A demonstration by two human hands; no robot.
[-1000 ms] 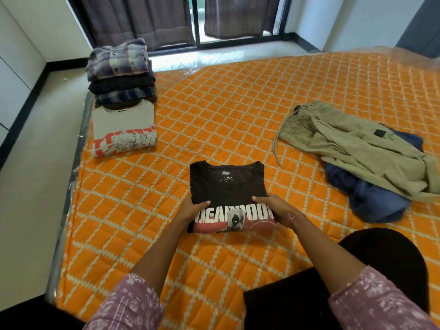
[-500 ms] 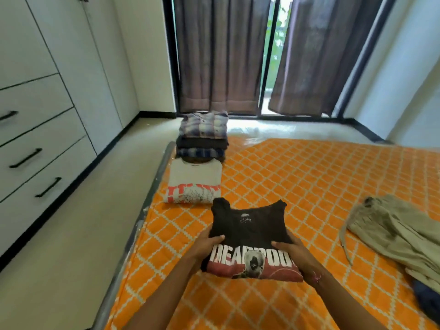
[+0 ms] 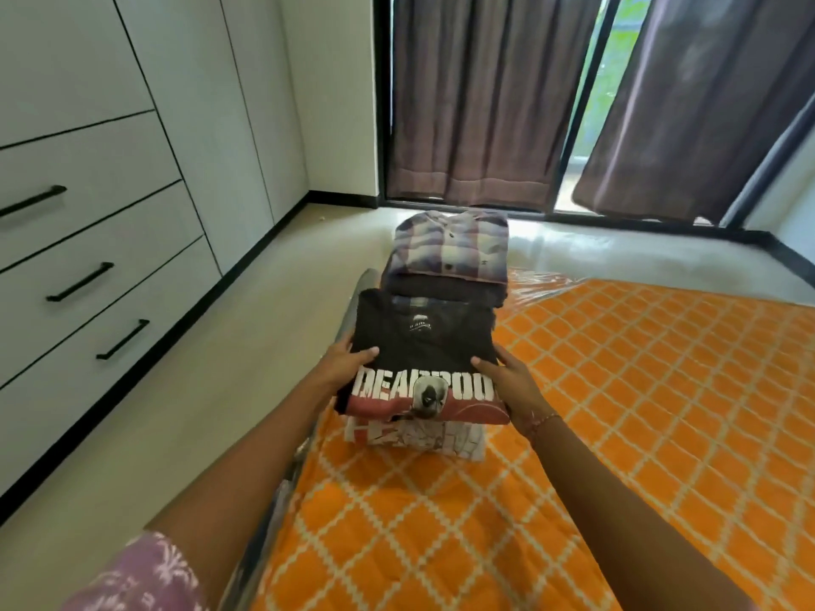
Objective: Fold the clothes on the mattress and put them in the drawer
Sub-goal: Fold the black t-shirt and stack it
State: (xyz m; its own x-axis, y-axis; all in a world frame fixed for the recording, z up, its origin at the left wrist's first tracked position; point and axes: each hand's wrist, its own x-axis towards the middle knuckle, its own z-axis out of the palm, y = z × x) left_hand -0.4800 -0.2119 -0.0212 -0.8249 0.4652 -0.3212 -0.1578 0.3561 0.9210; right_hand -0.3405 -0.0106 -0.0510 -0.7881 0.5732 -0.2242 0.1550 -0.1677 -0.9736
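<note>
Both hands, left [image 3: 348, 361] and right [image 3: 511, 385], have their grip closed on the folded black shirt [image 3: 423, 350], above the white shirt [image 3: 419, 436] on the mattress [image 3: 617, 412].

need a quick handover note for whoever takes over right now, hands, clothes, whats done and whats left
Left hand and right hand each grip a side of the folded black t-shirt, held over the folded white t-shirt at the mattress edge.
A stack of folded shirts sits just behind it.
Done: these pieces are folded.
Left: set the black t-shirt down on the white one; move the folded piles into a drawer. All drawers in view are closed. Any unfolded clothes are out of view now.
</note>
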